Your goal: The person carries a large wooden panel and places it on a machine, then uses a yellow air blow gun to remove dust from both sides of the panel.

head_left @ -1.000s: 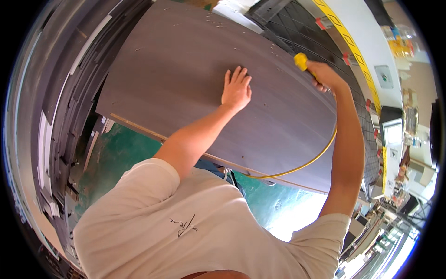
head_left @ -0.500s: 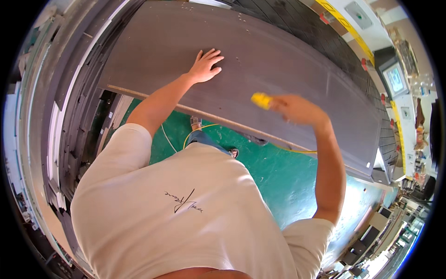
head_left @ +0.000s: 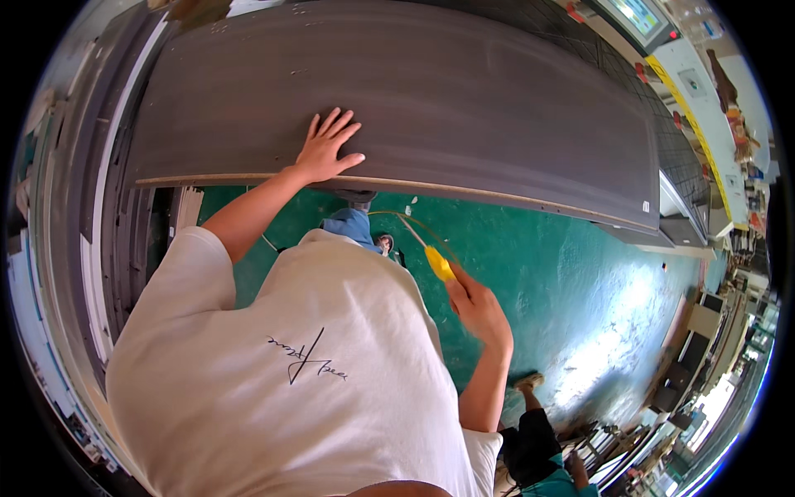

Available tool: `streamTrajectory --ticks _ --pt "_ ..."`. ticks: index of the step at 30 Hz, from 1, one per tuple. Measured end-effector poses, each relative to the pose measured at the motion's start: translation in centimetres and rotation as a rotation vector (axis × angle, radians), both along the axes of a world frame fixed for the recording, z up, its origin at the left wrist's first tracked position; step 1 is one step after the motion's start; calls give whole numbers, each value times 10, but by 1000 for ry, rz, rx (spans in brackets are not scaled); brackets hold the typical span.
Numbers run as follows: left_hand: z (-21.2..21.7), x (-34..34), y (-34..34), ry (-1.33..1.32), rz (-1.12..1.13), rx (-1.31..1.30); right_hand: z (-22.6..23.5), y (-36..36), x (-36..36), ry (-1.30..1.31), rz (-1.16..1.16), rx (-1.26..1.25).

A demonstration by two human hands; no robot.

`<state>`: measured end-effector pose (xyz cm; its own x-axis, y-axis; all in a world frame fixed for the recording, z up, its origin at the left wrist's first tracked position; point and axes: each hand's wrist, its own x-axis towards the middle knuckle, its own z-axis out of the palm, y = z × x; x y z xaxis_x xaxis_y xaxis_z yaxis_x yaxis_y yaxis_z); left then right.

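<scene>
Fingers (head_left: 333, 126) of the left hand (head_left: 325, 153) lie spread and flat on the dark grey board (head_left: 431, 108), at about 11 o'clock in the view, palm pressing just above the board's pale near edge (head_left: 464, 189). To its right, near the centre, the right hand (head_left: 476, 311) is closed around a yellow-handled tool (head_left: 439, 263), fingers curled about the handle, held off the board and over the floor; a thin yellow hose (head_left: 406, 220) loops from the tool's tip up toward the board edge. What the tip is cannot be told.

Step in hand, as judged: the board is steadied with one palm while the tool is carried clear of it. A next pass would call for bringing the tool back to the surface without snagging the hose.

The board spans from 10 to 3 o'clock, smooth and matt. Stacked panels (head_left: 108, 207) stand at 9 o'clock. Below lies a green floor (head_left: 580, 282), glossy with glare toward 4 o'clock. Another person (head_left: 538, 439) stands at 5 o'clock; a machine console (head_left: 646, 16) sits at 1 o'clock.
</scene>
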<state>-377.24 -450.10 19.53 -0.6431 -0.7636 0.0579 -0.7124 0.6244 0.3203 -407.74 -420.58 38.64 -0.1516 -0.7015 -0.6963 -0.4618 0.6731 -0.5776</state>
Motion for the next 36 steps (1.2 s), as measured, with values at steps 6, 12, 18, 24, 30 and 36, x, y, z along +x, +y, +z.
streamTrajectory --ticks 6,12,18,24,30,36 --pt "7 -141 -4 -7 -261 21 -19 52 -96 297 -542 -131" --pt "-5 -239 -38 64 -394 18 -18 13 -123 145 -671 -63" --pt "-21 -283 -99 112 -348 20 -7 -13 -171 193 -703 51" --pt "-30 -326 -155 143 -352 58 -16 -52 -188 22 -794 49" --pt "-18 -269 -281 161 28 -128 -51 -172 -161 -319 -838 -319" --pt "-66 -180 -389 -209 563 -158 -68 -314 -163 -399 -318 -103"
